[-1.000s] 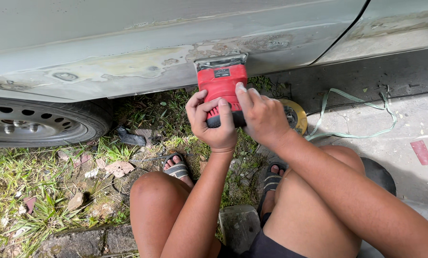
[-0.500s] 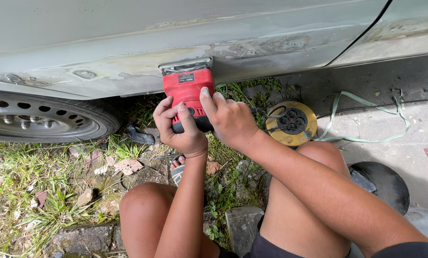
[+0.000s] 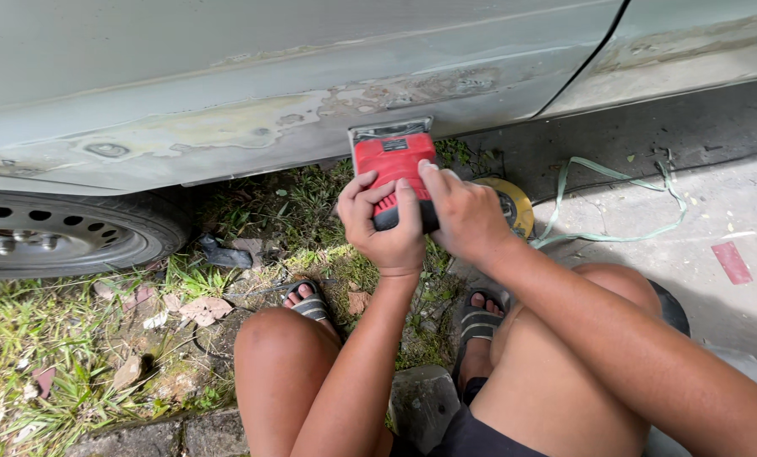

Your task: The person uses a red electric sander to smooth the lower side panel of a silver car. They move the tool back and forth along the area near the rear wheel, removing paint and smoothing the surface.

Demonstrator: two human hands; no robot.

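1. Gripping the red sander [image 3: 393, 165] from both sides, the left hand [image 3: 384, 224] and the right hand [image 3: 463, 211] have their fingers curled tight around its black rear grip.
2. The sander sits against the lower edge of the car panel [image 3: 226, 93], over a patch of worn, bare paint [image 3: 395, 91].
3. Its long axis runs from the hands up and away to the panel; the flat grey pad end points at the car, the grip end back toward the person.
4. Half a second ago the sander lay further left along the panel, close to the wheel [image 3: 57, 233]; now it is further right, nearer the door seam [image 3: 581, 63], and partly covers the yellow disc [image 3: 514, 203] on the ground, which then lay clear of the hands.
5. To the left, the panel's lower edge runs on to the wheel, with scraped patches along it.
6. To the right, the seam is near, with a strip of panel between.
7. Below the sander are grass [image 3: 311, 203] and the person's sandals [image 3: 311, 303]; a green cord [image 3: 615, 237] loops over the concrete [image 3: 717, 203] on the right.
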